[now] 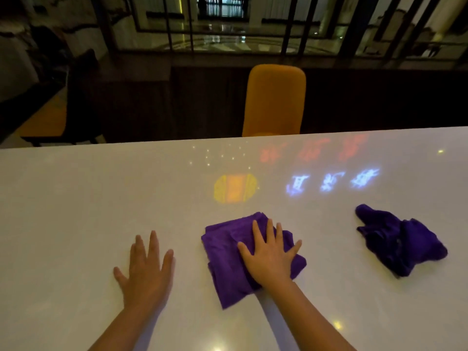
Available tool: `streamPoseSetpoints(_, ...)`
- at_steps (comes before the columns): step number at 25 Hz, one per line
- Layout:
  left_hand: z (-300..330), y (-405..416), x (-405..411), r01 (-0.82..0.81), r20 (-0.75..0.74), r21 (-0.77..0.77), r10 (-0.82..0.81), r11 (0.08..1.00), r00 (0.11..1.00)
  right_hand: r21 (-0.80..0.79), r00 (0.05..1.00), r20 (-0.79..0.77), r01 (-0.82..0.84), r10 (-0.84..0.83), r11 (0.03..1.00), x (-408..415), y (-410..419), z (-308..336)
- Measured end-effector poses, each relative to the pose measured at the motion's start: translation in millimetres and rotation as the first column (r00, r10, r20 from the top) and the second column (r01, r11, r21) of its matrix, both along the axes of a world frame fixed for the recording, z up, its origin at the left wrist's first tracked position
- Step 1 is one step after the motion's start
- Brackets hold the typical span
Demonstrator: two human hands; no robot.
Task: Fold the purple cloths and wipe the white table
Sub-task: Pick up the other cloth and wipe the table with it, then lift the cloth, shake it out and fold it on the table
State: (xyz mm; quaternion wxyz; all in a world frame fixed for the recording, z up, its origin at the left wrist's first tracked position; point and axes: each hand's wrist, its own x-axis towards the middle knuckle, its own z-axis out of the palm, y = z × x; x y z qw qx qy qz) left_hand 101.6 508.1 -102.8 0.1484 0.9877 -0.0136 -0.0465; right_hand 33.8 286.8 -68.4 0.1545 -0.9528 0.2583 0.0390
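Note:
A folded purple cloth (225, 257) lies on the white table (101, 198) in front of me. My right hand (269, 254) presses flat on its right half, fingers spread, palm down. My left hand (147, 269) rests flat on the bare table to the left of the cloth, fingers apart, holding nothing. A second purple cloth (400, 241) lies crumpled in a heap farther to the right, touched by neither hand.
An orange chair (274, 100) stands behind the table's far edge, near the middle. Coloured light reflections show on the glossy tabletop beyond the cloths. A dark railing and glass partition run across the background.

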Motion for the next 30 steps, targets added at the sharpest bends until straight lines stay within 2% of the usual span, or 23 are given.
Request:
streamPoseSetpoints(1, 9, -5, 2, 0.036, 0.013, -0.035, -0.035, 0.999, 0.999, -0.018, 0.999, 0.036, -0.035, 0.036, 0.999, -8, -11, 3)
streamPoseSetpoints(3, 30, -22, 4, 0.218, 0.036, -0.097, -0.215, 0.971, 0.976, -0.008, 0.989, 0.085, -0.122, 0.123, 0.992, -21, -33, 10)
streamPoseSetpoints(6, 52, -66, -8, 0.523, 0.046, -0.150, -0.522, 0.839, 0.852, 0.023, 0.963, 0.074, -0.262, 0.259, 0.965, -27, -51, 16)
streamPoseSetpoints(8, 52, -92, -20, 0.611, -0.013, -0.114, -0.616, 0.783, 0.787, 0.020, 0.943, 0.012, -0.333, 0.333, 0.943, -28, -55, 16)
streamPoseSetpoints(11, 41, -111, -28, 0.591, -0.105, -0.103, -0.599, 0.800, 0.794, -0.019, 0.922, -0.048, -0.386, 0.385, 0.922, -25, -60, 11)
streamPoseSetpoints(14, 39, -116, -30, 0.521, -0.067, -0.111, -0.530, 0.846, 0.846, -0.020, 0.938, 0.019, -0.346, 0.347, 0.938, -23, -58, 10)
streamPoseSetpoints(16, 45, -117, -31, 0.485, -0.072, -0.170, -0.502, 0.858, 0.862, 0.082, 0.965, 0.063, -0.258, 0.253, 0.963, -23, -57, 13)
streamPoseSetpoints(19, 63, -118, -26, 0.396, -0.112, -0.273, -0.438, 0.877, 0.892, 0.256, 0.984, 0.072, -0.174, 0.160, 0.951, -23, -62, 30)
streamPoseSetpoints(24, 129, -132, -4, 0.337, -0.063, -0.347, -0.380, 0.875, 0.923, 0.288, 0.971, 0.174, -0.209, 0.164, 0.935, -5, -83, 97)
streamPoseSetpoints(30, 237, -169, 14, 0.324, 0.059, -0.392, -0.328, 0.861, 0.943, 0.169, 0.916, 0.319, -0.308, 0.244, 0.936, 23, -125, 202)
